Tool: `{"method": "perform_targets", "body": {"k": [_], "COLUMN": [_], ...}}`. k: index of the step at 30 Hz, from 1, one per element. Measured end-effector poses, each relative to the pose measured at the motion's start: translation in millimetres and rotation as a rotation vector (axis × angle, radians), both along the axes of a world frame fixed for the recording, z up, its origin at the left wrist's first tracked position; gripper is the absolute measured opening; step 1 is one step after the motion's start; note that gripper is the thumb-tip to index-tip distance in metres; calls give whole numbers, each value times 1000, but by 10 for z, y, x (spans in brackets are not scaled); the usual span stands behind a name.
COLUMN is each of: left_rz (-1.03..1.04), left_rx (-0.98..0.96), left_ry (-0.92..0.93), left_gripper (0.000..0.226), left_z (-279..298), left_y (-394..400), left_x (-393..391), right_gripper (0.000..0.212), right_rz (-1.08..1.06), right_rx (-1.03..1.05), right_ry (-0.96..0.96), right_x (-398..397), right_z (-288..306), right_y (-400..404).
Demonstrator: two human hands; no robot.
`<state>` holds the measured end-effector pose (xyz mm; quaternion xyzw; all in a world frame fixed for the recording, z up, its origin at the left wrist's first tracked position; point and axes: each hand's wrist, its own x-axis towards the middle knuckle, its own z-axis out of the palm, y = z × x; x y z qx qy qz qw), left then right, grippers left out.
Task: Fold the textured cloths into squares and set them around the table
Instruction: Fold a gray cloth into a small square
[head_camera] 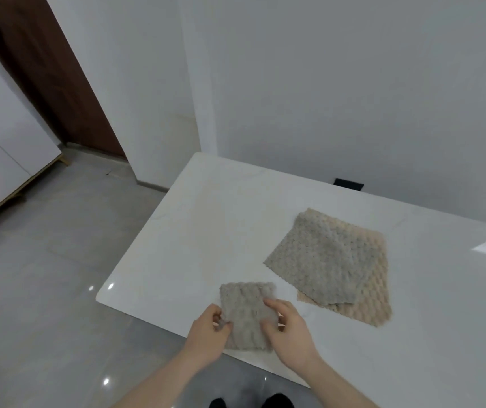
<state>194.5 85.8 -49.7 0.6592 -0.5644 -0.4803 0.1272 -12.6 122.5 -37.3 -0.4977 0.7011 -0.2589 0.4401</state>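
At the left edge of the frame we see a white cabinet (3,148) cut off by the border, and a dark brown door panel (44,69) running out of the top left corner. At the bottom centre two dark shoe tips (250,401) are cut by the lower border, and both forearms enter from there. A small black object (349,184) at the far edge of the white marble-look table (194,231) is too small for us to identify.

We count three textured cloths. The small folded grey bumpy cloth (246,313) lies at the near table edge, lower centre of the frame, partly hidden by both hands. To its right, well apart from the hands, a larger unfolded grey bumpy cloth (321,257) lies skewed on top of a beige bumpy cloth (365,301), which shows only along its right and lower sides.

Our left hand (206,334) pinches the folded cloth's left edge between thumb and curled fingers. Our right hand (288,334) pinches its right side, thumb on top, fingers tucked underneath and out of sight
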Motion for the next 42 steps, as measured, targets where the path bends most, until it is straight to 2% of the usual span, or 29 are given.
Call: {"method": "perform_targets", "body": {"k": [3,10,20,27,35,42], "left_rz": [45,205,357,294,106,-60], "left_rx": [27,-84,-202,-162,-139,-157], "left_ry": [30,112,120,168,156,134], "left_gripper": [12,16,36,37,36,30], "left_z": [142,428,722,729,660,779], "left_y": [62,19,-293,-926,-1718,-2389], "left_x": [-72,-179,224,975,2159,2403], "right_gripper": [38,39,41,42,42,41], "right_rz": [5,88,152,31,-130,-301], "right_rx": [-30,-84,-121,-128,-96,-109], "right_ry": [3,-23,-85,-118,-122,-110], "right_x": [-119,-205,333,1051,2204,2539], "right_z": [89,241,320,246,173,380], "right_y": [-50,-411,-905,-1327,-1830,-2066]}}
